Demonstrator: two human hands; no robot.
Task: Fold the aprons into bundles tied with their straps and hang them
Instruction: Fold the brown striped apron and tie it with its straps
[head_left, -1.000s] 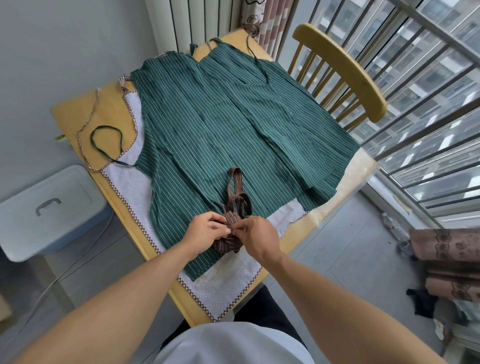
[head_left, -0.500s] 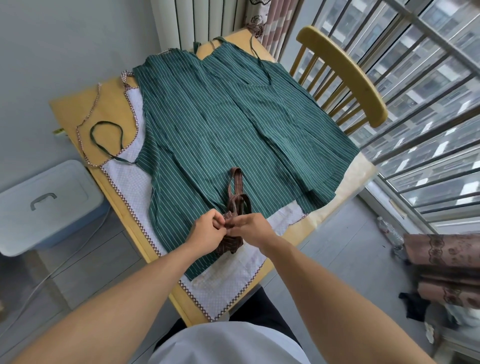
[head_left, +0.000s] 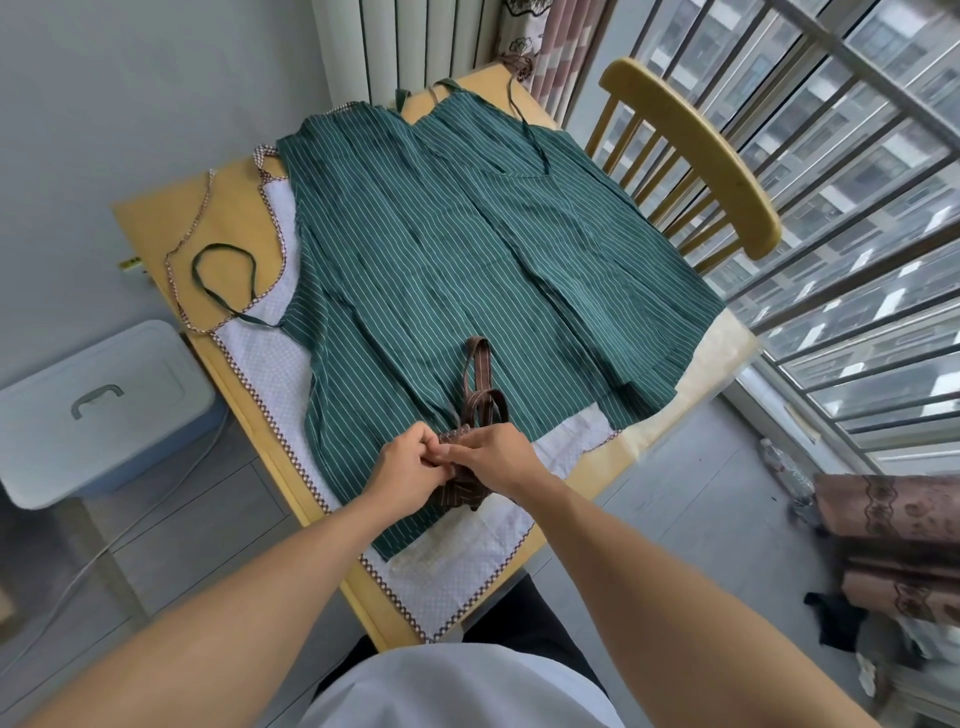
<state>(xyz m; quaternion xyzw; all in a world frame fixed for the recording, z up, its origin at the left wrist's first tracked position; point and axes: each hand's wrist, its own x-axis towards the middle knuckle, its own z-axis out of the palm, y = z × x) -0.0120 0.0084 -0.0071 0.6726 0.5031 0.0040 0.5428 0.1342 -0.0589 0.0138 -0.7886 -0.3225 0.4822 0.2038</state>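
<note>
A small brown striped bundle (head_left: 457, 491) sits at lower centre of the frame, its brown strap (head_left: 480, 379) running up from it in loops. It lies on a green apron with thin white stripes (head_left: 467, 270), spread flat across the middle; the apron's dark green cord (head_left: 223, 283) loops out at centre left. Beneath that lies a white dotted apron (head_left: 457, 571) with brown checked edging, showing at the left and lower edges.

Wooden table (head_left: 156, 218), white dotted apron (head_left: 270, 364) spread directly on it, strap (head_left: 197, 228) trailing
</note>
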